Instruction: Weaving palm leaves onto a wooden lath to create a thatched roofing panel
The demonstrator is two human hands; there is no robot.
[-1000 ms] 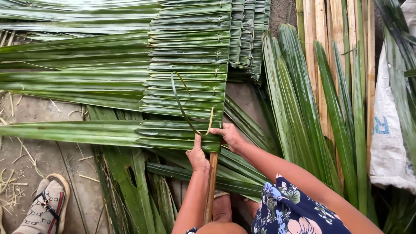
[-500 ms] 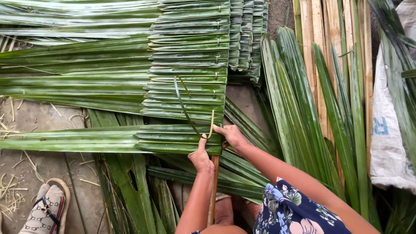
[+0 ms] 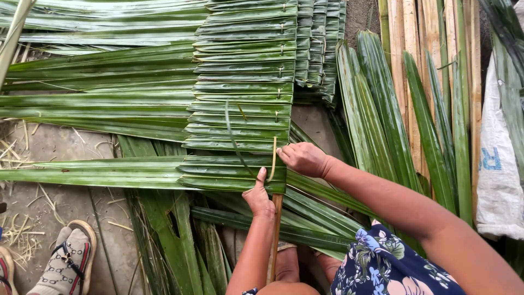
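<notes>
A panel of folded green palm leaves (image 3: 245, 76) lies in front of me, stitched along a thin wooden stick (image 3: 274, 235) that runs toward my lap. My left hand (image 3: 259, 196) presses its thumb flat on the lowest folded leaf (image 3: 229, 170), just left of the stick. My right hand (image 3: 303, 158) pinches a pale thin strip (image 3: 273, 152) at the folded edge of that leaf. A thin green strand (image 3: 233, 136) rises from the leaf beside the left thumb.
Loose long palm leaves (image 3: 382, 109) lie to the right, with pale wooden slats (image 3: 415, 43) behind them. A white sack (image 3: 499, 169) stands at the right edge. Another person's foot in a sandal (image 3: 68, 262) rests at the lower left on the concrete floor (image 3: 60, 147).
My hands have stayed on the lowest folded leaf. The right hand shifted slightly along its folded edge, and the view has drifted a little.
</notes>
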